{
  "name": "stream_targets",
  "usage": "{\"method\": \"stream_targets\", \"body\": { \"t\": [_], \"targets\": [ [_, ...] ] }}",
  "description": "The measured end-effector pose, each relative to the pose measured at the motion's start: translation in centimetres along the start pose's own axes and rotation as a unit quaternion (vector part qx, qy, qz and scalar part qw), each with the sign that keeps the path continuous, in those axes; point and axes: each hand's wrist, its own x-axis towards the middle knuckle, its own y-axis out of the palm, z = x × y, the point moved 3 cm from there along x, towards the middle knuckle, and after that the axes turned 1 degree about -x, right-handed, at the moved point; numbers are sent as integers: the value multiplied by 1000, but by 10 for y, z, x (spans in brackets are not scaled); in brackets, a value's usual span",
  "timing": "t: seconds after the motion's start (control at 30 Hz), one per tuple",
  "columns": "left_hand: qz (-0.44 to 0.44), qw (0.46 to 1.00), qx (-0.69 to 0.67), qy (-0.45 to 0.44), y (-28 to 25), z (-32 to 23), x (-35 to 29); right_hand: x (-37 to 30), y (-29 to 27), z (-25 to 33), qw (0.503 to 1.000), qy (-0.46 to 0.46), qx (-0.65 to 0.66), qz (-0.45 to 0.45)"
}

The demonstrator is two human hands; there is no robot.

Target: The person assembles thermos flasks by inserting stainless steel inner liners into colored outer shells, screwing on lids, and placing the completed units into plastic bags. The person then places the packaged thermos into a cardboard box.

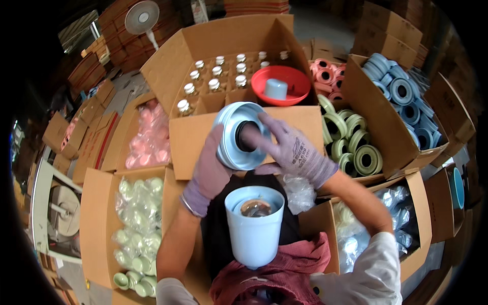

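My left hand (211, 168), in a purple glove, grips the side of a pale blue round lid (235, 129) held on edge, its hollow face turned to the right. My right hand (291, 148), also gloved, presses its fingers into the lid's dark centre hole. Below them a pale blue cup-shaped container (254, 226) stands upright in my lap with a glass jar inside it. Both hands hover over the front flap of an open cardboard box (203, 46).
That box holds several glass bottles with silver caps (213, 76) and a red bowl (281, 84) with a blue cup in it. Boxes of green rings (353, 142), blue rings (401, 94), pink rings (325, 76), bagged pink parts (150, 137) and bagged green parts (137, 223) surround me.
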Motion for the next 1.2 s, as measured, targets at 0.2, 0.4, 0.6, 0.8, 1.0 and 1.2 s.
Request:
{"method": "stream_targets", "body": {
  "t": [0.2, 0.4, 0.6, 0.8, 1.0, 1.2],
  "targets": [
    [-41, 990, -63, -121, 1, -8, -5, 12, 2, 19, 990, -93, -54, 94],
    [53, 979, -162, -112, -14, -24, -2, 29, -12, 4, 965, -246, -90, 4],
    [9, 990, -116, -86, 3, -18, 2, 25, -15, 6, 972, -176, -158, -5],
    [-120, 989, 71, 51, 30, 5, 5, 26, 6, -10, 920, 263, 270, -104],
    [180, 587, 692, 379, 42, -19, 0, -17, 29, -9, 620, 304, 703, 171],
    [227, 758, 566, 232, 5, -18, -10, -68, 68, -20, 556, 397, 694, 227]
  ]
}}
